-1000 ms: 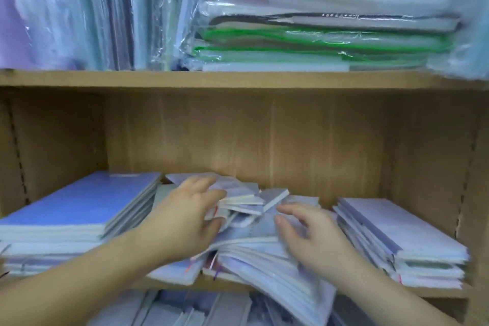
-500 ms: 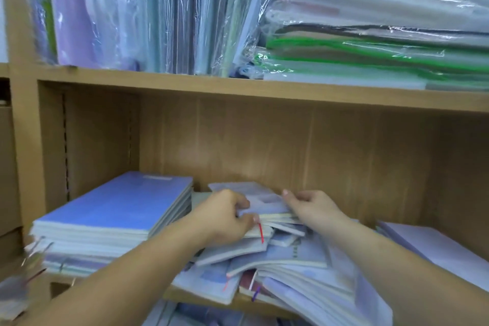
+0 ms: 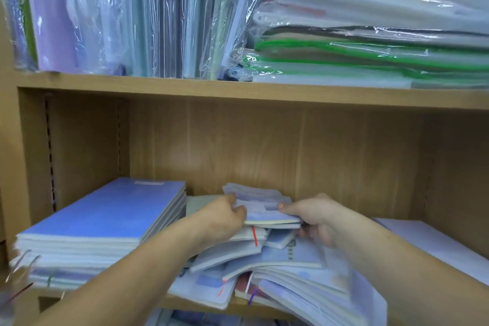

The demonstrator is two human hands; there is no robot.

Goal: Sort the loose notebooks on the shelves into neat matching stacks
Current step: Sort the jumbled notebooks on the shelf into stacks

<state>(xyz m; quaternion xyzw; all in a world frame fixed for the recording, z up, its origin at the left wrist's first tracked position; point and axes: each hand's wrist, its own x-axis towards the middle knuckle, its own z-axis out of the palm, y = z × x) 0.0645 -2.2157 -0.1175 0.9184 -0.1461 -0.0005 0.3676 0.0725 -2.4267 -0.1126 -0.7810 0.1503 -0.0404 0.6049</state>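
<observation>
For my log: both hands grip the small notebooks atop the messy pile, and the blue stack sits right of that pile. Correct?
Not quite. The head view shows the blue stack left of the messy pile, not right. The left hand and right hand do grip the small notebooks atop it.

Shelving unit, frontal view. We recorded a light wooden upper shelf board (image 3: 238, 92) running left to right above a grained back panel (image 3: 264, 148). The left side panel (image 3: 84, 145) carried vertical rows of peg holes (image 3: 49, 153); the right side panel (image 3: 455, 167) lay slightly shaded. We found the lighting even.
</observation>
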